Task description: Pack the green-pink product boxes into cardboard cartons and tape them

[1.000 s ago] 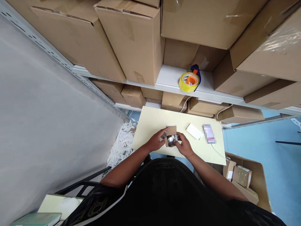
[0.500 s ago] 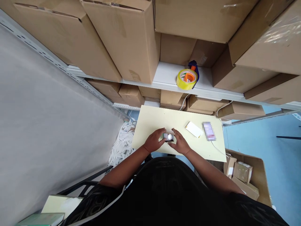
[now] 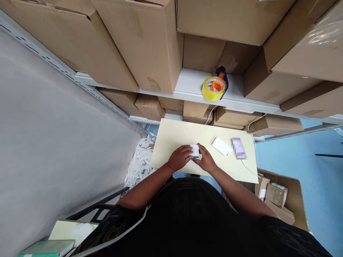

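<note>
A small white box (image 3: 195, 150) with a green lower edge is held over the near part of the pale table (image 3: 179, 130). My left hand (image 3: 180, 158) grips it from the left, fingers lying across part of its top. From the right, my right hand (image 3: 207, 160) holds the box between thumb and fingers. The top face looks closed, so whatever is inside is hidden. To the right of my hands lie a flat white rectangular piece (image 3: 221, 146) with yellowish corners and a blurred-out phone (image 3: 238, 148) with a cable.
A tape dispenser (image 3: 214, 88) with yellow tape sits on the white shelf (image 3: 187, 80) among cardboard boxes (image 3: 150, 43). At right, a large open carton (image 3: 294, 200) holds smaller boxes. White paper strips (image 3: 138, 160) are heaped by the left wall.
Earlier the small box showed a shiny round thing inside; now a white top covers it. My left hand has shifted slightly right, its fingers now over the top.
</note>
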